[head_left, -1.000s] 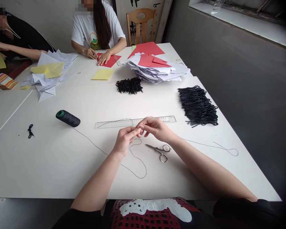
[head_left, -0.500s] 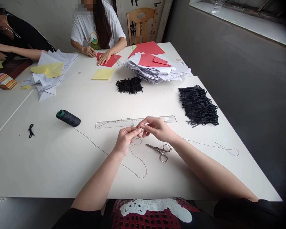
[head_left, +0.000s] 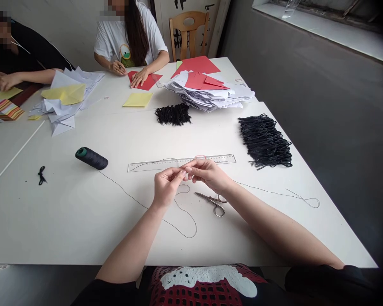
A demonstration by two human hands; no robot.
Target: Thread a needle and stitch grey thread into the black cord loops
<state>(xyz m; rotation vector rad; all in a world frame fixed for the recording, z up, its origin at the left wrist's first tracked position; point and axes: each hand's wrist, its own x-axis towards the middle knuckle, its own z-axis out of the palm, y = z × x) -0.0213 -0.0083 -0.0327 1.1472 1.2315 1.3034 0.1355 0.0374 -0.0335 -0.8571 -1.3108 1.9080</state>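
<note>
My left hand [head_left: 167,185] and my right hand [head_left: 206,174] meet above the white table [head_left: 67,212], their fingertips pinched together on a thin dark thread. The thread [head_left: 127,197] runs from a dark spool [head_left: 91,158] and passes under my left wrist, looping near the scissors. Another length [head_left: 274,192] trails right from under my right forearm and ends in a loop. Small steel scissors [head_left: 216,202] lie just below my right hand, partly hidden by it. A clear plastic ruler [head_left: 153,165] lies just beyond my hands, with a small red mark [head_left: 200,157] at its far edge.
A bundle of black loops [head_left: 264,141] lies right of the ruler, and a smaller one [head_left: 172,114] lies farther off. Beyond stands a stack of white paper [head_left: 207,95]. Two co-workers handle red sheets [head_left: 145,80] and yellow paper [head_left: 6,93] across the table.
My right hand and wrist have shifted slightly, now covering part of the scissors' finger loops. The co-worker at far left has moved a hand down onto the yellow paper.
</note>
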